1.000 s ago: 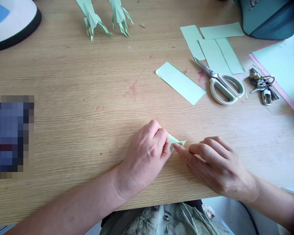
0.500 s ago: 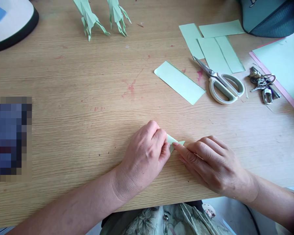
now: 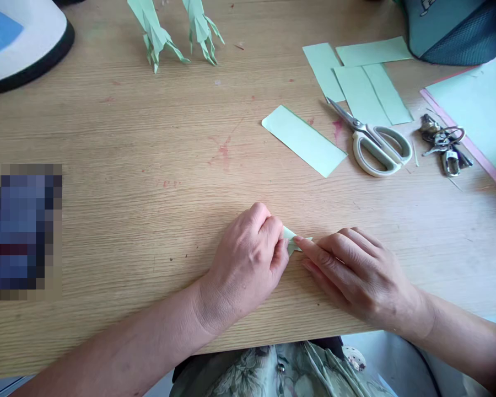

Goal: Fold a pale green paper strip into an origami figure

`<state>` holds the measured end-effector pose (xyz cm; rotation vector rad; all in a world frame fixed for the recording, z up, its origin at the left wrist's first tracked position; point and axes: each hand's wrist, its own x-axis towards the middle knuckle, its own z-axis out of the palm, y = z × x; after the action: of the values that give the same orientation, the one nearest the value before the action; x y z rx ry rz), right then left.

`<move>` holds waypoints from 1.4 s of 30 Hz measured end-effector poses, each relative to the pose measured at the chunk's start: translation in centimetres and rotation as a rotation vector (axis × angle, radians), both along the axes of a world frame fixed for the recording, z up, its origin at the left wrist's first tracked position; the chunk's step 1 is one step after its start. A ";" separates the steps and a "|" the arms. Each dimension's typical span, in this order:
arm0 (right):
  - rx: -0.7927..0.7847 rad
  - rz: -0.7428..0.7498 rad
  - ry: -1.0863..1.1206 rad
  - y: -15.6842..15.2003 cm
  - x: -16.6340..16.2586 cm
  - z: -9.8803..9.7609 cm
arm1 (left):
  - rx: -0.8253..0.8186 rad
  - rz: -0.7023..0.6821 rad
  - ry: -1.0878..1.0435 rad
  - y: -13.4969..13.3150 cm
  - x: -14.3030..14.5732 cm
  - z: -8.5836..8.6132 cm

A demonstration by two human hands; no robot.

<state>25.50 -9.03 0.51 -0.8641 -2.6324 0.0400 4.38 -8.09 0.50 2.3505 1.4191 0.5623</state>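
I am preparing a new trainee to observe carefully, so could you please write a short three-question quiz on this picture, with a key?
1. True or false: the left hand is gripping the scissors.
2. Choose one: what does a fingertip of the right hand touch?
a) the keys
b) the folded paper
c) the bag
3. Count: how many folded green shapes are at the top edge of the picture?

Key:
1. False; the scissors lie on the table, apart from both hands.
2. b
3. Two
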 end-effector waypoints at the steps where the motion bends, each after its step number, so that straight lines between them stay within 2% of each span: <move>1: 0.004 -0.003 0.001 0.0 0.0 0.0 | 0.001 -0.001 0.003 0.0 0.0 0.0; 30: 0.033 0.078 -0.096 -0.1 -0.7 0.7 | -0.007 -0.006 0.051 0.3 -0.4 -0.1; 37: 0.015 0.063 -0.097 -0.2 -0.4 0.6 | 0.007 0.003 0.063 0.3 -0.4 -0.1; 42: 0.016 -0.005 -0.097 -0.8 -0.3 0.4 | 0.005 -0.004 0.056 0.4 -0.4 -0.2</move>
<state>25.22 -9.85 0.89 -0.8886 -2.7166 -0.0249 4.01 -7.67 0.28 2.3898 1.4387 0.5037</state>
